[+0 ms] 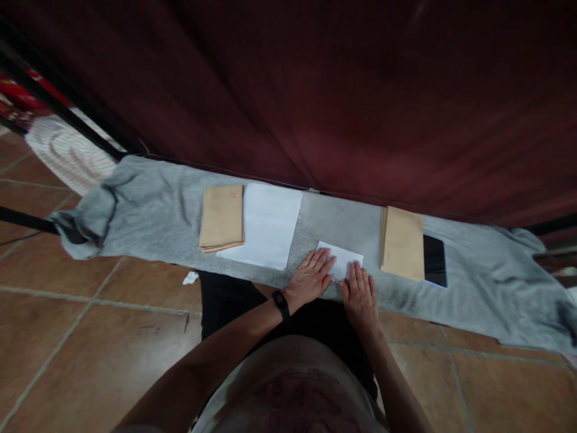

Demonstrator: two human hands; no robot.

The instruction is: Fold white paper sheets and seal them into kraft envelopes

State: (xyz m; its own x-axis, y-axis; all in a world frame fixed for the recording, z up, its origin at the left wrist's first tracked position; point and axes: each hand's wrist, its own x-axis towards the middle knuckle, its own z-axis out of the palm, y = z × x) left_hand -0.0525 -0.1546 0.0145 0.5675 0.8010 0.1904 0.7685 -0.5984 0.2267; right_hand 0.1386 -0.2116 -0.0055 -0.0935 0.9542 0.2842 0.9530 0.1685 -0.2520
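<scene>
My left hand (310, 278) lies flat, fingers stretched out, on the near left edge of a small folded white paper (343, 258). My right hand (360, 293) rests flat beside it, fingertips pressing the paper's near right edge. The paper sits on a narrow surface covered by a grey cloth (153, 210). A black band is on my left wrist.
Left of my hands lie a stack of white sheets (269, 225) and a pile of brown envelopes (222, 218). To the right are more brown envelopes (402, 243) and a dark phone (435, 260). A dark red curtain hangs behind; brown tiled floor lies below.
</scene>
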